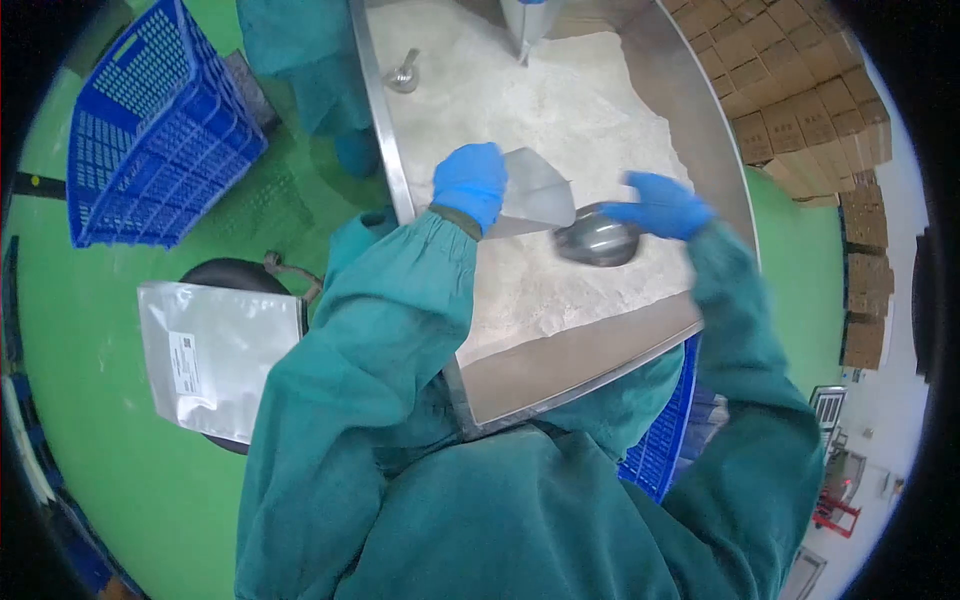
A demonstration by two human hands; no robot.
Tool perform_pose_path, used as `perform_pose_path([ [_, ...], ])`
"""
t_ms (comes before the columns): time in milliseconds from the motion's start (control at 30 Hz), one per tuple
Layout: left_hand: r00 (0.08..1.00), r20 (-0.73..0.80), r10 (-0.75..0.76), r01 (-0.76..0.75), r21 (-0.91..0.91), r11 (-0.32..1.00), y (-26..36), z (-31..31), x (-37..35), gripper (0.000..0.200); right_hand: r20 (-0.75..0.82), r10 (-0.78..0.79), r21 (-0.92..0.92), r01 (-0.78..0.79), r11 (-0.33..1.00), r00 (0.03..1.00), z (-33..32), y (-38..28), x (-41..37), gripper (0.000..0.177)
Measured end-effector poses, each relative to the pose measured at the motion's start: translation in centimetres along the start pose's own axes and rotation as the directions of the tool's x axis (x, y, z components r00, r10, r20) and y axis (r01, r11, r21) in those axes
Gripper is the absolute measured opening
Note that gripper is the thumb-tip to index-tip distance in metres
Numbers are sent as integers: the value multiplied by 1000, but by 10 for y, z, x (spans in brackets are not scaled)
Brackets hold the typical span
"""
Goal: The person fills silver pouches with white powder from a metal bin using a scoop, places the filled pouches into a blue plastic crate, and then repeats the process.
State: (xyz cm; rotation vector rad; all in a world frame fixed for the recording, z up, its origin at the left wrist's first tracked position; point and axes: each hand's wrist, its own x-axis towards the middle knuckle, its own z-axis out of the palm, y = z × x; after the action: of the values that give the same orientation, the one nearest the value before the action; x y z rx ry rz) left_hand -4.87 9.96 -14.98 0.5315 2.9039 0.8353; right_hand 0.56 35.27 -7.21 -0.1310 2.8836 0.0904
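My left hand (468,185), in a blue glove, is closed on a pale plastic pouch (537,188) held over the powder. My right hand (662,205), also gloved and smeared by motion, grips a shiny metal scoop (600,238) close to the pouch's right side. Below both hands, white powder (560,295) fills much of a large metal tray (570,378). A second metal scoop (403,75) lies on the powder near the tray's left wall. At the far end, a pale pointed object (525,28) reaches down to the powder; its upper part is cut off.
On the left stand a blue plastic crate (165,130) and a stack of silvery bags (220,360) on a dark round seat. Another blue crate (665,430) is partly hidden beneath the tray. Stacked cardboard boxes (800,110) line the right. A green sleeve (305,60) shows beside the tray.
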Motion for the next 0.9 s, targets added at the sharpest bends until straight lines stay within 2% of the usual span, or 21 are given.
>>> perform_pose_path([
  [33,993,-48,-108,108,6,994,6,-10,-8,20,197,94,275,-147,950,976,21,-15,24,68],
  [67,994,-65,-94,96,29,995,10,-3,-19,20,267,17,353,-115,929,963,41,-31,42,57],
  [133,995,88,-38,11,292,956,11,19,-41,21,233,124,472,-223,853,965,92,-34,68,45],
  [167,911,387,140,-300,391,870,3,-23,-27,22,206,122,493,-210,845,971,69,-32,63,45],
  [200,705,670,232,-592,375,713,-13,-72,-7,23,263,85,555,-223,802,961,30,-26,47,41],
  [233,716,596,362,-583,225,781,-29,-84,7,28,322,49,610,-247,753,945,9,-16,30,40],
  [267,711,599,369,-598,238,765,-8,-97,1,28,134,15,650,-99,753,991,14,1,25,40],
  [300,865,422,271,-405,269,874,23,-116,-15,30,104,47,643,-103,759,993,-17,0,3,39],
  [333,962,236,137,-195,242,950,50,-126,-39,31,84,83,633,-117,765,993,-45,-3,-27,38],
  [400,951,263,164,-232,252,940,90,-130,-80,29,92,97,605,-133,785,991,-47,13,-70,37],
  [467,938,295,181,-259,250,933,107,-114,-127,28,200,58,502,-153,851,978,-47,11,-118,37],
  [533,931,302,204,-281,241,929,103,-73,-173,28,164,-227,410,143,901,960,13,32,-143,37],
  [567,939,256,232,-283,185,941,101,-54,-195,29,161,-218,419,133,898,963,25,39,-159,37],
  [633,942,210,261,-291,129,948,109,-49,-211,31,53,-313,437,260,861,948,40,49,-184,39],
  [700,853,397,339,-382,31,924,133,-72,-208,29,-8,-321,349,303,887,947,19,52,-193,39],
  [733,822,471,321,-336,-56,940,150,-95,-200,28,-64,-340,249,345,905,938,0,52,-201,39],
  [767,784,538,311,-285,-134,949,163,-117,-185,28,-15,-91,370,90,925,996,-29,43,-214,39],
  [800,808,478,344,-302,-164,939,164,-127,-165,21,59,159,473,-167,865,986,-62,35,-226,39],
  [833,638,191,746,-664,-356,658,147,-126,-140,13,-115,187,554,-93,827,975,-87,32,-240,38],
  [867,487,84,870,-866,-84,493,158,-141,-122,7,-290,237,610,-11,792,927,-105,32,-254,39],
  [900,436,81,896,-890,-105,443,171,-159,-114,8,-475,95,509,185,840,875,-116,24,-263,39],
])
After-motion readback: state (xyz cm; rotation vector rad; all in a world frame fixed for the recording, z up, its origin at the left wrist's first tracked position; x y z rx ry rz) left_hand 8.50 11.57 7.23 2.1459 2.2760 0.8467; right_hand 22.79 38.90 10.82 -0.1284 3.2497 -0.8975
